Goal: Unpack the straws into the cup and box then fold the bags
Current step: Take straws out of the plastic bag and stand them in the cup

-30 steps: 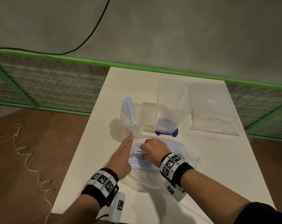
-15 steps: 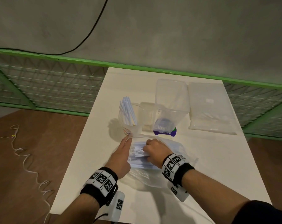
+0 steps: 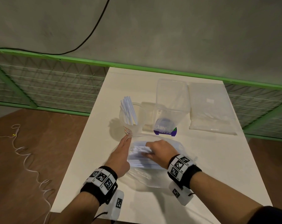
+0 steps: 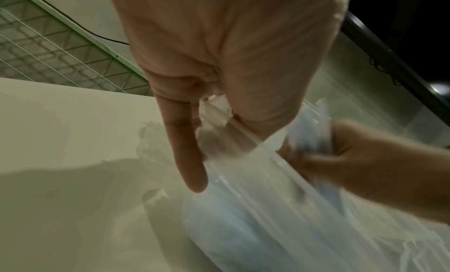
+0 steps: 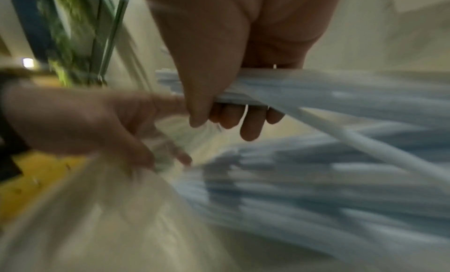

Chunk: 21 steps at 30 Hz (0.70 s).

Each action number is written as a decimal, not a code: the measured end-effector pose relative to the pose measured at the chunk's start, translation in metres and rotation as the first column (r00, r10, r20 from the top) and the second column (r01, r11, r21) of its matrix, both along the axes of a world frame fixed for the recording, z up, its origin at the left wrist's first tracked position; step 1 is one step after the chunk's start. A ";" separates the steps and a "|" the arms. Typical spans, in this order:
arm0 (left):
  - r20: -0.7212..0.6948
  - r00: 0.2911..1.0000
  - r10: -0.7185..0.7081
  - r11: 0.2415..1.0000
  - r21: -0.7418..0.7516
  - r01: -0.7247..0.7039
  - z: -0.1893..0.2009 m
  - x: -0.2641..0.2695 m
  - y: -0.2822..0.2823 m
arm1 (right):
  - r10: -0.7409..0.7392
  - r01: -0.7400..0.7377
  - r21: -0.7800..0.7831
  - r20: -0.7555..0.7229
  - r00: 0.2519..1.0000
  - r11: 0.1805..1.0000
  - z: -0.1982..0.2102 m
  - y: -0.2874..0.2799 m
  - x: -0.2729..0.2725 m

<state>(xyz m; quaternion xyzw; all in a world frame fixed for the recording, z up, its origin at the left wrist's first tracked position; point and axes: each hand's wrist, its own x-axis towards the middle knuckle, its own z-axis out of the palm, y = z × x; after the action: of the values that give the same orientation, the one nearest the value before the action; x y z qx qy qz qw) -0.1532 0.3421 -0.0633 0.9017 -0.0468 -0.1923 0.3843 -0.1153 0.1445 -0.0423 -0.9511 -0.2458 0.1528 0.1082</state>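
Observation:
A clear plastic bag [image 3: 146, 177] full of white straws [image 3: 138, 159] lies on the white table [image 3: 217, 167] in front of me. My left hand [image 3: 119, 152] pinches the bag's open edge [image 4: 219, 126] and holds it up. My right hand [image 3: 158, 151] is inside the bag mouth and grips a bunch of straws [image 5: 280, 83] between thumb and fingers. Behind the bag stands a clear cup [image 3: 132, 117] with several white straws in it. Right of the cup stands a tall clear box [image 3: 171, 104] with a purple label at its base.
A second clear bag [image 3: 209, 109] lies flat at the table's far right. A green mesh railing [image 3: 48, 81] runs behind the table. A white cord [image 3: 29, 160] trails over the brown floor at left. The table's left edge is close to my left wrist.
My right hand has closed on a bunch of straws inside the bag and shifted them slightly toward the mouth. The left hand keeps the bag edge lifted in the same place.

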 end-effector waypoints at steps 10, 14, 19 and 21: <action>0.021 1.000 -0.005 1.000 0.006 0.004 0.002 0.000 0.000 | -0.394 0.365 0.863 -0.217 0.893 0.350 0.091 0.005 -0.005; 0.011 1.000 0.001 1.000 0.020 -0.001 0.007 0.000 -0.001 | -0.396 0.516 0.789 -0.379 0.836 0.334 0.059 0.008 -0.001; -0.003 1.000 0.018 1.000 0.001 -0.018 0.005 0.000 -0.001 | -0.450 0.563 0.634 -0.352 0.820 0.530 0.039 0.002 -0.005; 0.000 1.000 0.017 1.000 0.011 -0.017 0.005 0.000 -0.001 | -0.445 0.528 0.595 -0.296 0.845 0.606 0.042 0.000 -0.001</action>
<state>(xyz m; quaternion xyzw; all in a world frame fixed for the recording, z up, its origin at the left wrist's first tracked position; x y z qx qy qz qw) -0.1537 0.3415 -0.0586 0.9041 -0.0381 -0.1892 0.3812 -0.1168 0.1441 -0.0002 -0.8704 -0.0083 0.0768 0.4862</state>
